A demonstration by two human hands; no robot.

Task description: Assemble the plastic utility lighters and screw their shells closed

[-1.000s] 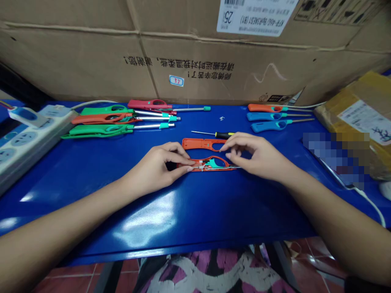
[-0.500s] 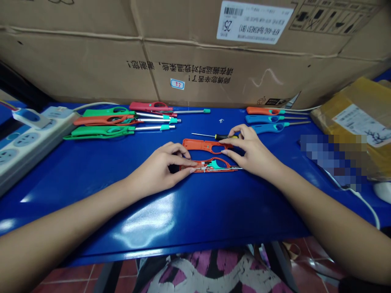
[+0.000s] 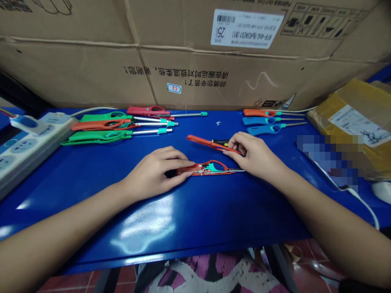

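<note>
An orange lighter half (image 3: 227, 172) lies on the blue table with its inside facing up. In it show a teal trigger (image 3: 211, 167), a white wire and a metal tube that runs right. My left hand (image 3: 166, 169) grips its left end between thumb and fingers. Above it, my right hand (image 3: 249, 151) pinches the right end of the other orange shell half (image 3: 201, 141), which is tilted with its left end raised. Behind this shell lies a screwdriver (image 3: 219, 142) with a black and yellow handle, partly hidden.
Several green, orange and red lighters (image 3: 104, 136) lie at the back left, beside a white power strip (image 3: 29, 142). Blue and orange lighters (image 3: 265, 129) lie back right. A phone (image 3: 330, 162) and a taped parcel (image 3: 351, 122) are at the right. A large cardboard box (image 3: 183, 53) stands behind.
My right hand has taken hold of the upper orange shell half and lifted it off the table, turning it on edge. My left hand stays on the lower half.
</note>
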